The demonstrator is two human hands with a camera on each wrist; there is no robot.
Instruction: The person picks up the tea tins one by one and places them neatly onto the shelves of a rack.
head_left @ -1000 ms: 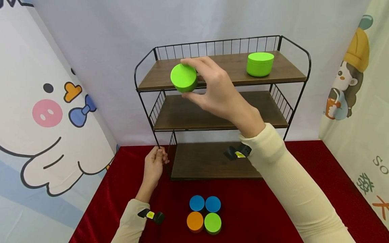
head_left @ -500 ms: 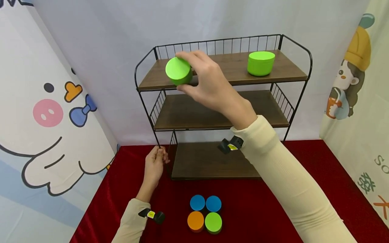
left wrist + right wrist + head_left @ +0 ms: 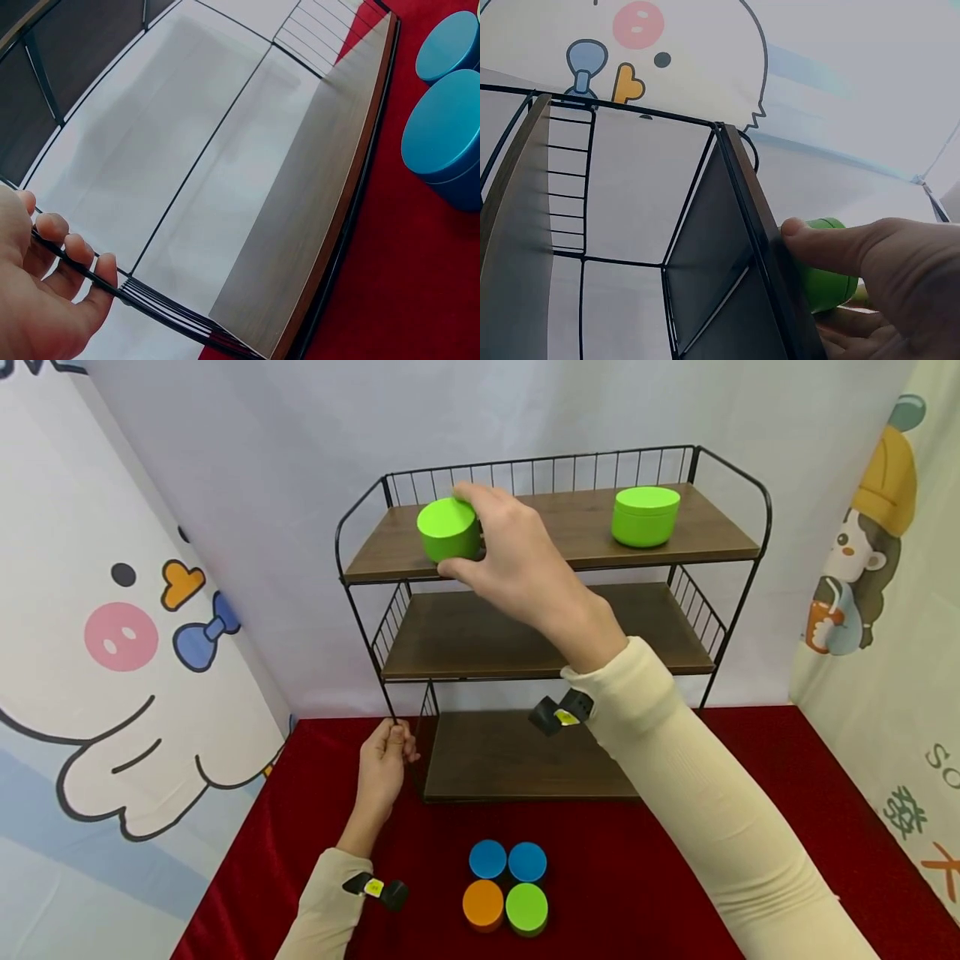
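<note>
My right hand (image 3: 521,556) holds a round green tin (image 3: 447,533) by its sides, thumb toward me, at the left end of the top shelf (image 3: 562,522). The tin stands nearly upright, its lid facing up. In the right wrist view the green tin (image 3: 829,289) is right at the shelf's front edge, partly hidden by the thumb. My left hand (image 3: 382,764) grips the black metal frame of the three-tier rack (image 3: 487,635) low on its left side; its curled fingers (image 3: 103,281) show round the wire in the left wrist view.
Another green tin (image 3: 646,517) stands at the right of the top shelf. On the red cloth (image 3: 637,877) before the rack sit two blue tins (image 3: 487,860), an orange tin (image 3: 483,906) and a light green tin (image 3: 527,910). Printed curtains hang behind and beside the rack.
The green tin in my right hand has moved slightly up over the top shelf and turned from tilted toward me to nearly upright. My left hand stays on the rack's frame.
</note>
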